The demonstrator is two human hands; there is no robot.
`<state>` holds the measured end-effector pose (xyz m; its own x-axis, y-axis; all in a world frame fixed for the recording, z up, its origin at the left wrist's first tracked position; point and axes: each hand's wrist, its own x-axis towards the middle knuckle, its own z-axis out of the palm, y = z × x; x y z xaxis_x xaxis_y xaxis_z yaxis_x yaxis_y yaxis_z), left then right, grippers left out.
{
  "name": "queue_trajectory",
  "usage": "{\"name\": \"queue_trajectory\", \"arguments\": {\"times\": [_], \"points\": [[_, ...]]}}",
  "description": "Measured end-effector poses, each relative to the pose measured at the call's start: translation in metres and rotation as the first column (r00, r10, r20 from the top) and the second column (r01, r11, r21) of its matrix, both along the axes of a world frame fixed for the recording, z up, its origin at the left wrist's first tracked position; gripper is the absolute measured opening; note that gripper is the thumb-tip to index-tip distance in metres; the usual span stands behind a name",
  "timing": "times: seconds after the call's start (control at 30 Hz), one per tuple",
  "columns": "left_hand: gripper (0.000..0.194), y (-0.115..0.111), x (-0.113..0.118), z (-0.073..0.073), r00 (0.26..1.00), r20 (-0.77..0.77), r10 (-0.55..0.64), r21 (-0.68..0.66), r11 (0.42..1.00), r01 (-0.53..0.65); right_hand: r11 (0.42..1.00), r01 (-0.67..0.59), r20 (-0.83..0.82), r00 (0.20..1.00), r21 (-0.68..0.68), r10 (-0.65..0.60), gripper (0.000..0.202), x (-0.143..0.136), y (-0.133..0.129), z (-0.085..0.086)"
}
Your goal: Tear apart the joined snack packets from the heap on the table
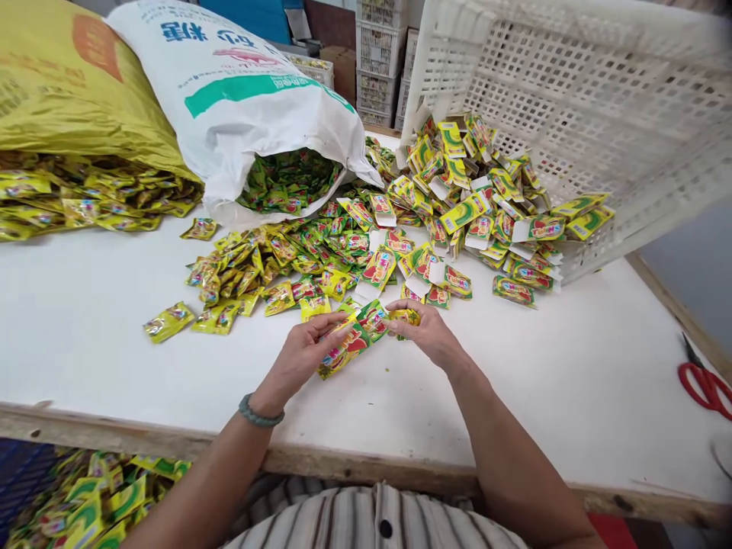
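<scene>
My left hand (309, 351), a bracelet on its wrist, is closed around a small printed candy box (346, 347), which is tilted above the table. At the box's upper right end is a green candy sachet (373, 319), pinched by the fingertips of my right hand (426, 332). A yellow candy sachet (403, 322) also shows at the right hand's fingers. Whether the green sachet is partly inside the box I cannot tell. Just beyond my hands lies a heap of yellow and green sachets (274, 255), with several open-flapped boxes (378, 268) at its right.
A white sack (229, 137) spills green sachets, and a yellow sack (74, 99) spills yellow ones. Many flat-sided boxes (463, 213) pour from a tipped white crate (572, 114). Red-handled scissors (706, 385) lie at right. Filled packs (108, 496) sit below the table's front edge (188, 442).
</scene>
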<state>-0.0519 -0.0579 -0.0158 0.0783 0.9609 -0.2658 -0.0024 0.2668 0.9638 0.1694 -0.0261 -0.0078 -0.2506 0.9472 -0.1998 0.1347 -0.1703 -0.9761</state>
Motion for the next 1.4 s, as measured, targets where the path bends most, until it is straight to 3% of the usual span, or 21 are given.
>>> {"name": "queue_trajectory", "arguments": {"times": [0.17,0.33,0.63,0.73,1.03,1.23,1.4], "points": [[0.059,0.0,0.006,0.001,1.0,0.031,-0.002,-0.043,0.999,0.004,0.994,0.09,0.099,0.991,0.056,-0.095,0.027,-0.013,-0.003,-0.003],[0.06,0.002,0.007,-0.002,0.996,0.08,0.039,-0.108,0.994,-0.03,0.99,0.123,0.094,0.987,0.067,-0.128,0.026,-0.014,-0.003,-0.009],[0.058,0.002,0.004,-0.002,0.999,-0.053,0.003,-0.048,0.999,-0.005,0.981,0.155,-0.04,0.988,0.117,-0.151,0.03,0.003,0.005,-0.013],[0.053,0.001,0.004,0.0,0.996,-0.092,-0.005,-0.029,1.0,0.002,0.984,0.162,-0.066,0.985,0.073,-0.157,0.03,0.001,0.004,-0.011],[0.05,0.0,0.005,-0.003,1.0,-0.018,-0.02,-0.023,1.0,0.02,0.939,0.341,-0.278,0.899,-0.037,-0.338,0.038,-0.017,0.003,-0.001],[0.049,0.0,0.01,0.0,0.998,0.053,0.021,-0.016,1.0,-0.02,0.925,0.353,-0.107,0.934,0.141,-0.341,0.036,-0.032,-0.002,-0.011],[0.049,0.001,0.009,-0.001,0.999,0.044,0.008,0.014,1.0,-0.009,0.962,0.2,0.018,0.978,0.185,-0.207,0.036,-0.031,-0.005,-0.011]]}}
